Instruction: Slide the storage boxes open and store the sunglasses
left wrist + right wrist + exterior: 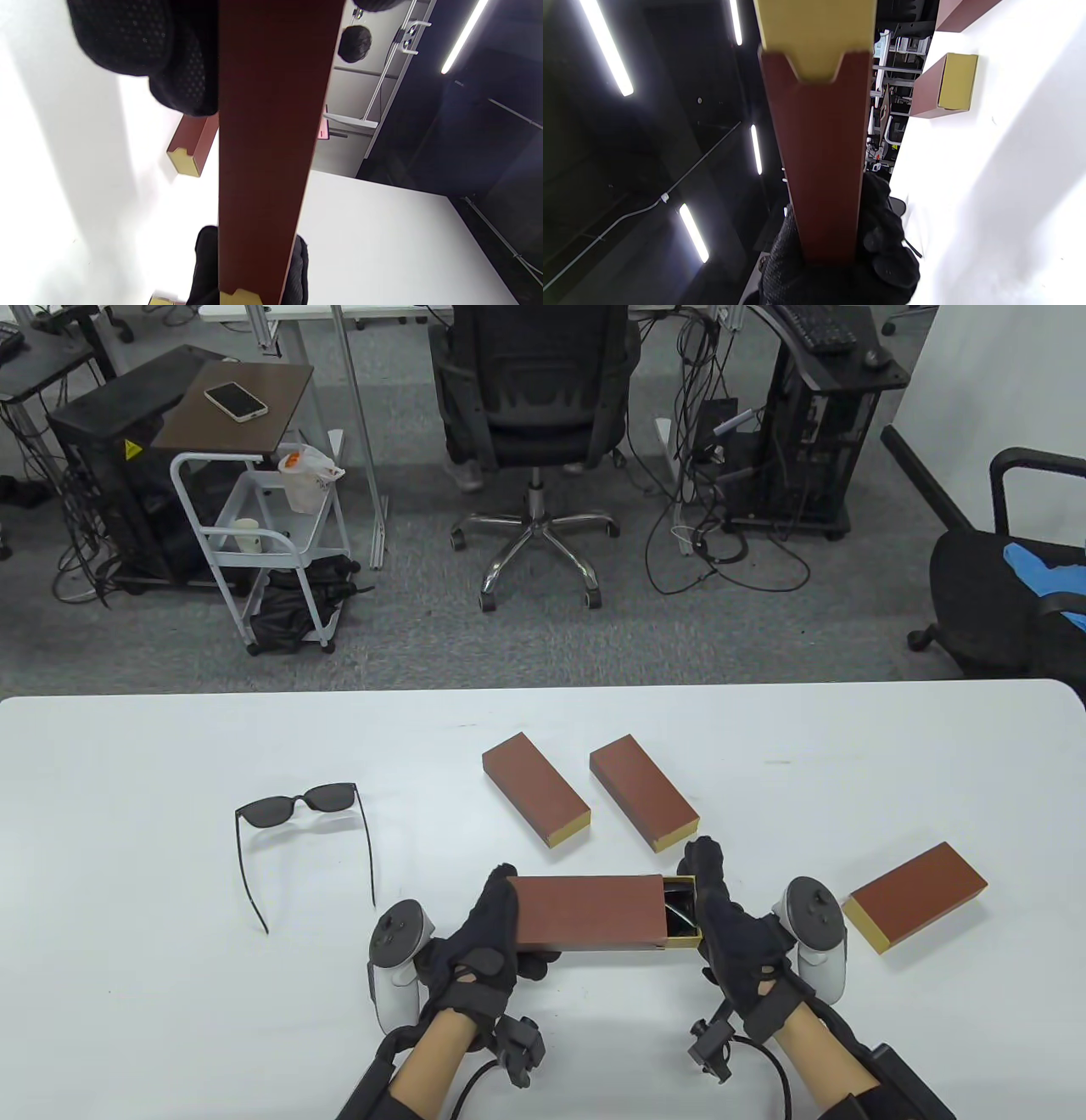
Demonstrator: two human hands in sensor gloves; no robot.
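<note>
Both hands grip one box [585, 912] — left hand [475, 950] its sleeve, right hand [730, 933] the nearly shut drawer [679, 909]; next, push it flush.

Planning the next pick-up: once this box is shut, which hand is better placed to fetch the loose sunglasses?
Probably the left hand: the sunglasses lie on its side; the right hand is at the held box's far end.

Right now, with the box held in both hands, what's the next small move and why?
Probably push the gold drawer the rest of the way into the brown sleeve. It sticks out only a little at the right end, dark sunglasses already lie inside it, the right hand cups that end and the left hand grips the sleeve's other end. Another pair of sunglasses waits on the table.
</note>
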